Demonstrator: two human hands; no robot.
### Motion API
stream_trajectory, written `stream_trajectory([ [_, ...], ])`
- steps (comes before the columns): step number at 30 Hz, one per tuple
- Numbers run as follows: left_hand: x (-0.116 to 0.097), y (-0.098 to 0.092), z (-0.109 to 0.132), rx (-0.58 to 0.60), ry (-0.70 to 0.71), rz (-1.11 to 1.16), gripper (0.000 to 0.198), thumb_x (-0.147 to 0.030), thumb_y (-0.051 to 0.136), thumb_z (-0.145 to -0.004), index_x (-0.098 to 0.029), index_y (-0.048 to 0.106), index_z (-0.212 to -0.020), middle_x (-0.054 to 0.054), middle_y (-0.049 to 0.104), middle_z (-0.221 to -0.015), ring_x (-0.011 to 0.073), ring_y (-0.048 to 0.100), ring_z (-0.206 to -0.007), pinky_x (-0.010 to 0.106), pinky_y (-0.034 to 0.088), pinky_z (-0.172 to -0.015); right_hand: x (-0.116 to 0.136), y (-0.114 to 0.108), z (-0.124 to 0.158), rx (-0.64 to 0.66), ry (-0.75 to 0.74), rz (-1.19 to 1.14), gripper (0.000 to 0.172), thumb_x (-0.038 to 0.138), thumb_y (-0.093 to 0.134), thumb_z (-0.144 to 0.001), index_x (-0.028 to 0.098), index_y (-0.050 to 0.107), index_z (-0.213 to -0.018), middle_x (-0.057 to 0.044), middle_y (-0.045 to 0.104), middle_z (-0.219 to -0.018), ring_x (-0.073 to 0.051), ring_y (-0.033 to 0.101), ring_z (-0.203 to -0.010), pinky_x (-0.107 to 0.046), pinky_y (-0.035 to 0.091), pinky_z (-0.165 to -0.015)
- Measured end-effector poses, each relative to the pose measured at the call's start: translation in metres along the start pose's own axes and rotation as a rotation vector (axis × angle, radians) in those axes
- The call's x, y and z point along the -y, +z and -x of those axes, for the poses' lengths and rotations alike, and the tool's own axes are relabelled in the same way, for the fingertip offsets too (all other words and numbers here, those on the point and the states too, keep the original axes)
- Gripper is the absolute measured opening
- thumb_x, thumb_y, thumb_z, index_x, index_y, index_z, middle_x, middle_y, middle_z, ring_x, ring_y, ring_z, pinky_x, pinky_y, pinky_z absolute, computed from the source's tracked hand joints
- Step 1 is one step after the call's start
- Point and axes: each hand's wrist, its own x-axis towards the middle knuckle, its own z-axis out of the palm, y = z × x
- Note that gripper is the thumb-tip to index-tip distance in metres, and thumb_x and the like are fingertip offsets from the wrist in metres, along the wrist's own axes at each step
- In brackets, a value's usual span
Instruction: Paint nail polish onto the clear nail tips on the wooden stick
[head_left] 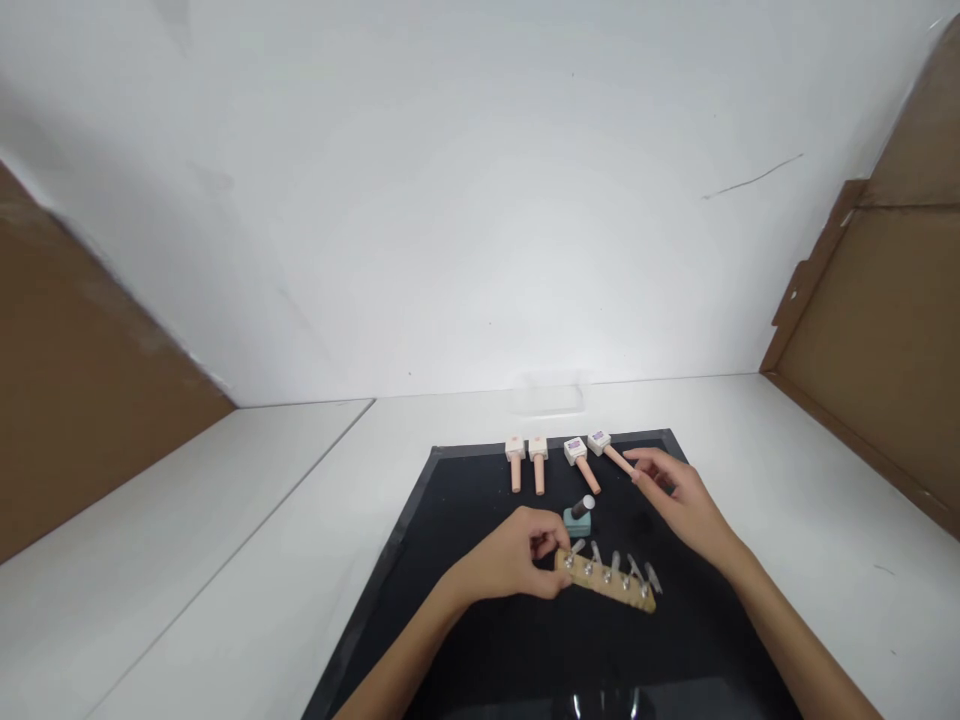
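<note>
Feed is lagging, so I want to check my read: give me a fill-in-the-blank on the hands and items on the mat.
1. The left hand holds one end of the tan strip, which lies on a ____ mat.
2. Along the mat's far edge lie ____ pink bottles with white caps.
3. The right hand has its fingertips at the ____ bottle of that row.
Missing words: black; four; rightmost.
</note>
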Motion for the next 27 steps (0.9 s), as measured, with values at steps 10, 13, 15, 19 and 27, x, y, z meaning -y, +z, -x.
stream_trajectory([
  [10,0.000,0.023,-0.004,-0.036,0.007,0.578,0.053,-0.060,0.075,-0.052,-0.015,0.055,-0.073,-0.003,0.049,-0.060,0.0045,0.034,-0.047,0.017,0.024,-0.039,0.015,0.004,0.008,0.105,-0.019,-0.198,0.026,0.042,0.056,-0.082,0.019,0.066,-0.086,0.002,0.052,-0.060,-0.014,0.052,-0.055,-0.027,0.044,-0.054],
  [13,-0.002,0.030,-0.004,-0.030,-0.019,0.812,0.050,-0.051,0.080,-0.052,-0.015,0.055,-0.076,0.003,0.061,-0.071,0.0078,0.049,-0.052,0.014,0.031,-0.038,0.021,0.006,0.011,0.133,-0.033,-0.203,0.022,0.039,0.057,-0.082,0.019,0.066,-0.084,0.003,0.049,-0.058,-0.013,0.048,-0.053,-0.027,0.043,-0.053],
  [15,-0.004,0.033,-0.003,-0.026,-0.044,0.892,0.047,-0.048,0.082,-0.052,-0.014,0.056,-0.073,0.004,0.064,-0.068,0.0104,0.056,-0.055,0.016,0.039,-0.043,0.023,0.007,0.012,0.159,-0.052,-0.206,0.018,0.036,0.058,-0.081,0.019,0.066,-0.085,0.002,0.049,-0.060,-0.013,0.047,-0.054,-0.027,0.043,-0.054],
  [19,-0.008,0.035,-0.003,-0.069,-0.115,0.999,0.044,-0.044,0.083,-0.052,-0.011,0.062,-0.072,0.001,0.062,-0.063,0.0108,0.060,-0.059,0.019,0.047,-0.055,0.027,0.005,0.014,0.274,-0.142,-0.200,0.022,0.024,0.056,-0.081,0.023,0.065,-0.101,-0.005,0.058,-0.089,-0.015,0.054,-0.069,-0.027,0.046,-0.058],
  [27,0.005,0.037,-0.008,0.021,-0.185,1.025,0.052,-0.055,0.078,-0.055,-0.007,0.063,-0.071,0.003,0.060,-0.053,0.0084,0.053,-0.044,0.016,0.037,-0.042,0.030,0.014,0.016,0.498,-0.021,-0.190,0.045,0.014,0.066,-0.073,0.029,0.062,-0.115,-0.004,0.058,-0.104,-0.014,0.055,-0.072,-0.024,0.044,-0.056],
])
